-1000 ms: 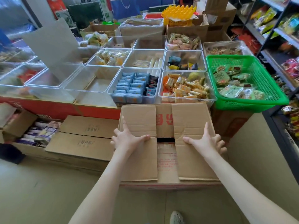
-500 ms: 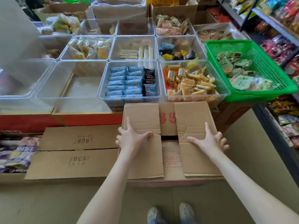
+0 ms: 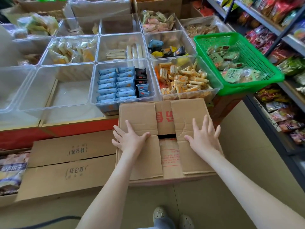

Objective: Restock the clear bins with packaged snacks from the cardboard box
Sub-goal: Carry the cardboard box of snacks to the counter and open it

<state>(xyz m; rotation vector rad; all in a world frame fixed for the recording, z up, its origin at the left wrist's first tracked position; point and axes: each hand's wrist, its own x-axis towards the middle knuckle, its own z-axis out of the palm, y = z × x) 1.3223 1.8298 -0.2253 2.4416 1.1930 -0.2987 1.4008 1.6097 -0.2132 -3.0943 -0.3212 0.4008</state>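
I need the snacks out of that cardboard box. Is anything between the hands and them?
Yes: the closed top flaps of the cardboard box. The left hand and right hand lie flat on them, and only a narrow dark gap shows at the middle. No contents are visible.

The closed flaps (image 3: 140, 116) under both palms hide whatever the box (image 3: 165, 177) holds, with only a dark slit (image 3: 166, 136) between the thumbs, while the bins (image 3: 9, 90) far beyond the left hand (image 3: 130, 139) blur and run off the edge, and the shelf packets (image 3: 280, 113) past the right hand (image 3: 204, 138) are cut off, their print unreadable.
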